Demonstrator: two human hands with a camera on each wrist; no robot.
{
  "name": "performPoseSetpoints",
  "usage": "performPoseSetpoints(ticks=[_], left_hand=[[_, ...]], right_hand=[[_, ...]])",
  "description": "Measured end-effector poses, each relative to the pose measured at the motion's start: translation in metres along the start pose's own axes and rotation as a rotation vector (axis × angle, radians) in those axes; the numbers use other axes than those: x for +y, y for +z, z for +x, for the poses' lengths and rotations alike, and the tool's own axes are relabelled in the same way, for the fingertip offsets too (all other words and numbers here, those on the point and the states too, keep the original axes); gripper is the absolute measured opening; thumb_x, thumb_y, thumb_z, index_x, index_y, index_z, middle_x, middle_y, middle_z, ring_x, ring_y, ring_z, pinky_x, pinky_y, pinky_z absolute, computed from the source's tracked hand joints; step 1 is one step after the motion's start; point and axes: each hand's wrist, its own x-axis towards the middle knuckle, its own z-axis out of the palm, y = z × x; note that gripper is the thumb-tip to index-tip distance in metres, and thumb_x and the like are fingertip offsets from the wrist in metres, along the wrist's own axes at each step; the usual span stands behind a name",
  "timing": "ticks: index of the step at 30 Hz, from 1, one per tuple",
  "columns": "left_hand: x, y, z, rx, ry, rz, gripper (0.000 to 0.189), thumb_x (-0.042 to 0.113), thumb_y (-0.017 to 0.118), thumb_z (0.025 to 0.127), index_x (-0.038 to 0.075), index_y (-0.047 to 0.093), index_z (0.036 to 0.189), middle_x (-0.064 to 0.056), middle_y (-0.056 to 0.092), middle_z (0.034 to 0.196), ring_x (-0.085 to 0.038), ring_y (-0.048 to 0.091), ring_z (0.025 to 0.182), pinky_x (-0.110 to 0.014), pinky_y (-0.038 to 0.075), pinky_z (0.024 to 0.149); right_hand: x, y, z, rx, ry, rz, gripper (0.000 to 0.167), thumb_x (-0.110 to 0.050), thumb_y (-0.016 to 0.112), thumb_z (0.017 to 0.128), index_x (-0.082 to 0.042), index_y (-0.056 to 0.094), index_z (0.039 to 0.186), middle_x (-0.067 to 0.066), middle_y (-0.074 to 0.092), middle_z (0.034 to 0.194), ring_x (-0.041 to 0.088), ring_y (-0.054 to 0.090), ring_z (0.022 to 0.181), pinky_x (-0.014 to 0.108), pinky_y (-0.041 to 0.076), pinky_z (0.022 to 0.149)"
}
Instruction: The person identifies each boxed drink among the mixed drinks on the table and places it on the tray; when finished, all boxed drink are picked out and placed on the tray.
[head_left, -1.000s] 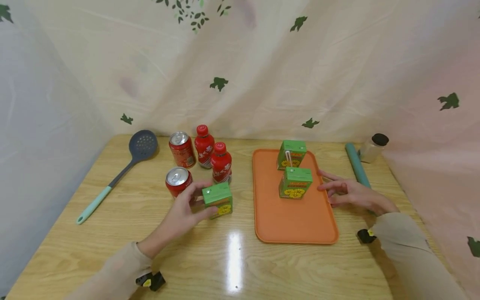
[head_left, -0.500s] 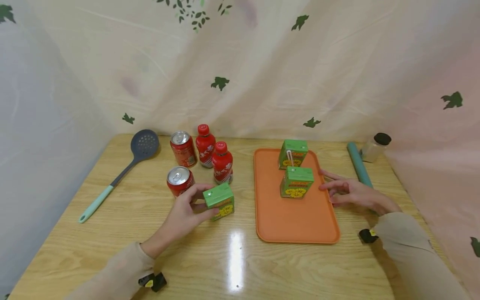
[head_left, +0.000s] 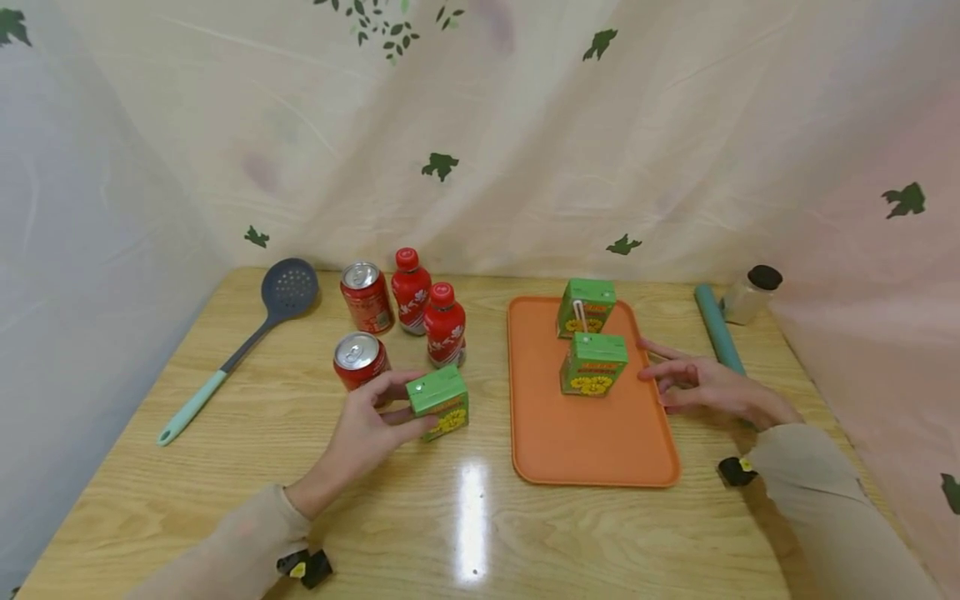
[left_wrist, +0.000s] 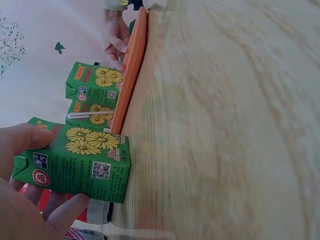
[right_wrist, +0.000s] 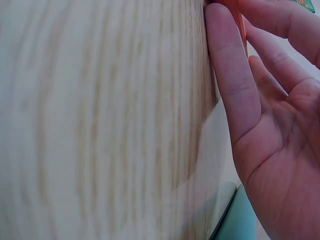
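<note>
My left hand (head_left: 367,425) holds a green juice carton (head_left: 438,404) with yellow flowers on its front, thumb on the near side and fingers behind. In the left wrist view, that carton (left_wrist: 82,155) stands with its base right at the wooden tabletop. Two matching cartons, a front one (head_left: 594,367) and a back one (head_left: 585,308) with a straw on its side, stand upright on an orange tray (head_left: 592,446). At the tray's right rim, my right hand (head_left: 701,387) rests with loosely extended fingers; the right wrist view shows its fingertips (right_wrist: 222,17) right at the orange edge.
Two red cans (head_left: 367,300) and two red bottles (head_left: 446,329) stand behind the left hand. A slotted skimmer (head_left: 288,292) lies at the left. Right of the tray are a teal rod (head_left: 717,329) and a black-lidded jar (head_left: 746,300). A cloth backdrop (head_left: 517,167) borders the table (head_left: 390,533).
</note>
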Motion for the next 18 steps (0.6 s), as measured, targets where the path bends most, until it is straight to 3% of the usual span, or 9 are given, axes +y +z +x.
performPoseSetpoints(ticks=[8,18], left_hand=[[0.0001,-0.0013,0.0022,0.002,-0.009,-0.036,0.050,-0.004,0.086,0.077,0.005,0.069,0.124,-0.012,0.065,0.124,-0.032,0.064,0.112,-0.037,0.058,0.088],[-0.0022,0.0008,0.0003,0.000,0.014,-0.072,0.048,-0.006,0.085,0.078,0.004,0.071,0.122,-0.013,0.066,0.122,-0.030,0.064,0.112,-0.038,0.057,0.089]], right_hand=[[-0.0052,0.0005,0.0004,-0.007,0.004,0.064,0.044,0.004,0.063,0.097,0.014,0.052,0.138,-0.010,0.008,0.169,0.014,0.062,0.102,0.028,0.058,0.083],[-0.0055,0.0026,-0.0001,0.006,0.005,0.036,0.044,0.002,0.065,0.097,0.013,0.053,0.138,-0.008,0.010,0.169,0.016,0.062,0.101,0.024,0.055,0.084]])
